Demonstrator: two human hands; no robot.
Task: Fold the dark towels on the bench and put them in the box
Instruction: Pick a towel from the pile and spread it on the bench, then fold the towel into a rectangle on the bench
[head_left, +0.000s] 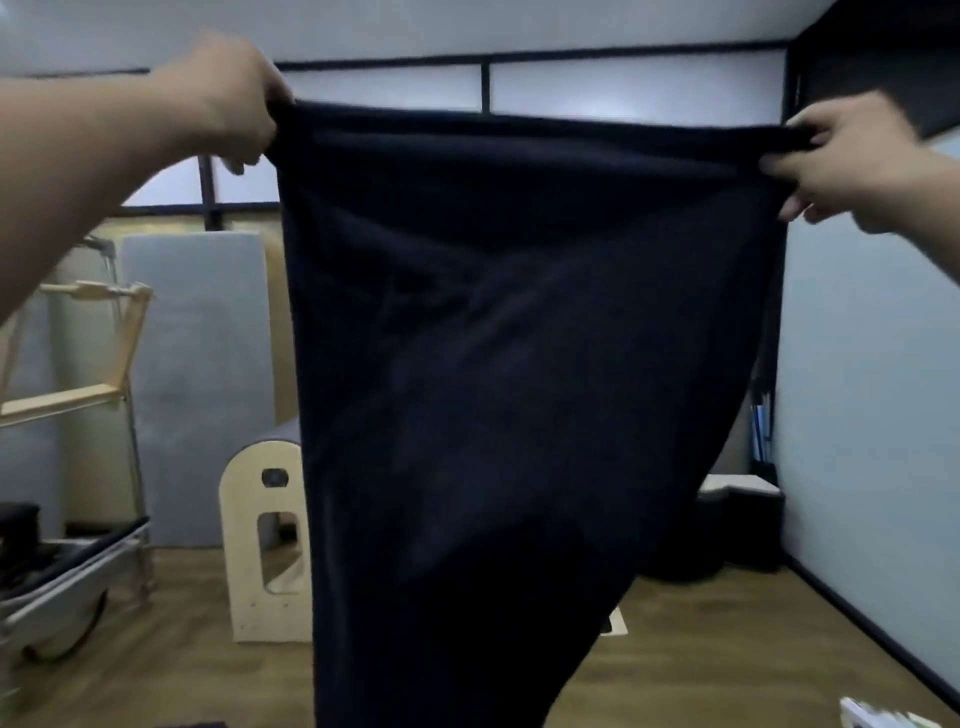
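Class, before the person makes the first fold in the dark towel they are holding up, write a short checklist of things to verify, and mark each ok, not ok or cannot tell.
1. Left hand grips a top corner of the dark towel: ok.
2. Right hand grips the other top corner: ok.
3. Top edge stretched out between the hands: ok.
4. Towel hangs flat, free of twists: not ok, diagonal creases show.
5. Bottom edge clear of the floor: cannot tell, out of frame.
6. Box within reach: cannot tell.
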